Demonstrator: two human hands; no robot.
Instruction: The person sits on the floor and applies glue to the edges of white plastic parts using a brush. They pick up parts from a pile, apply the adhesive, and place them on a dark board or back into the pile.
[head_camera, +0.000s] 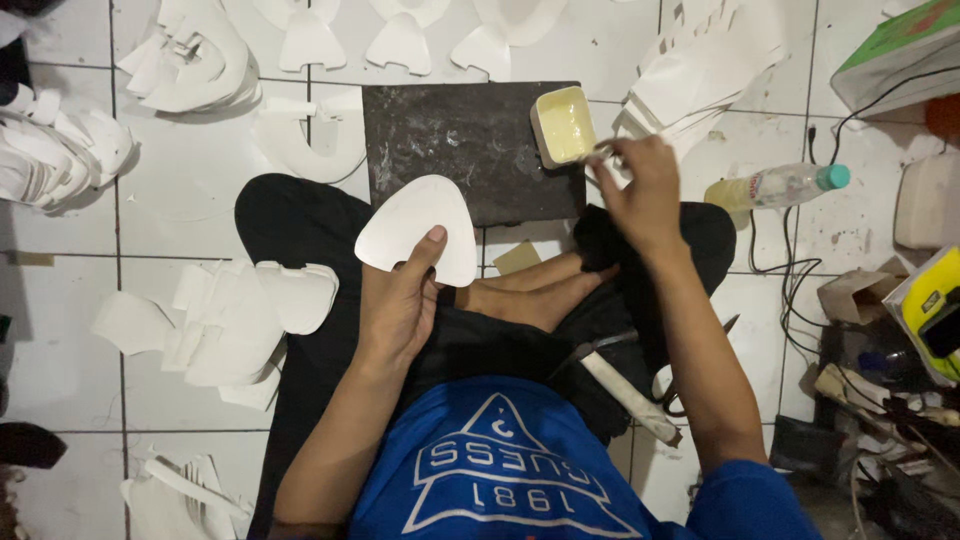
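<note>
Held piece: I saw a white, flat, rounded-triangle cutout (420, 228), smooth and unmarked, lying partly over the near left corner of the dark slab and above the person's knee.
Left hand: the left hand (400, 300) grasped that cutout from below, thumb pressed on its lower edge.
Right hand: the right hand (640, 190) was pinched shut around a thin tool (603, 150) whose tip reached to the tray's near rim; I could not tell what kind of tool it was.
Work surface: a dark, scuffed rectangular slab (460, 150) lay on the tiled floor (190, 200) in front of the crossed legs.
Container: a small cream rectangular tray (563, 124) sat on the slab's far right corner, filled with a pale yellowish paste.
Bottle: a clear plastic bottle (778, 186) with a teal cap lay on its side to the right, holding some yellowish liquid at one end.
Stacks: I counted several heaps of white cutouts, one just left of the knee (240, 318) and another beyond the tray (700, 70).
Lap: a pale strip-like tool (630, 398) rested beside the right thigh; scissors next to it were mostly hidden by the forearm.
Cut off: the clutter at the right edge was dim and hard to make out.
</note>
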